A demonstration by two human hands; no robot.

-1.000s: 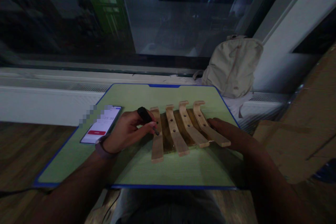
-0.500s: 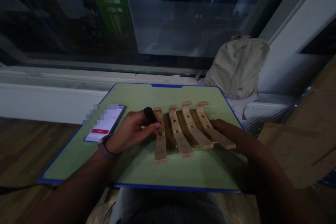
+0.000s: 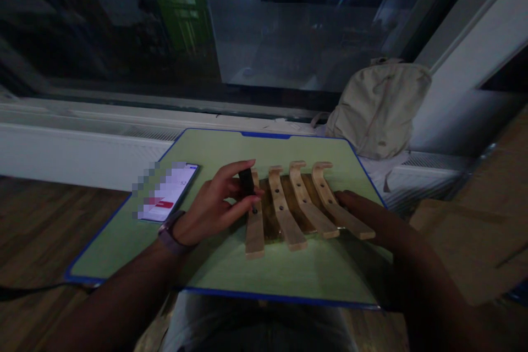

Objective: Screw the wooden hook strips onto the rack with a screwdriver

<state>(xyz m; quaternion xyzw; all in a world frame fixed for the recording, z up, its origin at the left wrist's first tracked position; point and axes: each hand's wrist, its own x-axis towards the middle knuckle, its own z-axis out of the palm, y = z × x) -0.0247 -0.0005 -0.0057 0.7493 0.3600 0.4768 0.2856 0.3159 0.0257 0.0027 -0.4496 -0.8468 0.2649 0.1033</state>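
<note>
My left hand (image 3: 223, 198) pinches a short black screwdriver (image 3: 246, 180) between thumb and fingers, its index finger raised over the top. The screwdriver stands over the leftmost light wooden slat (image 3: 254, 236), above a dark screw hole; its tip is hidden by my thumb. Several such slats with hooked far ends sit on a brown wooden board (image 3: 270, 220), forming a rack of hooks with two dark holes or screws in most of them. My right hand (image 3: 367, 214) is in shadow, its fingers curled against the rack's right end, beside the rightmost slat; the thumb is hidden.
The rack lies on a pale green table (image 3: 223, 148) with a blue edge. A phone (image 3: 175, 190) with a lit screen lies at its left. Beyond stand a beige backpack (image 3: 379, 110) and a window. A cardboard box (image 3: 449, 242) is at the right.
My left fingers have spread and shifted on the screwdriver, the index finger rising to its top, and the handle has become more upright. My right hand keeps its place at the rack.
</note>
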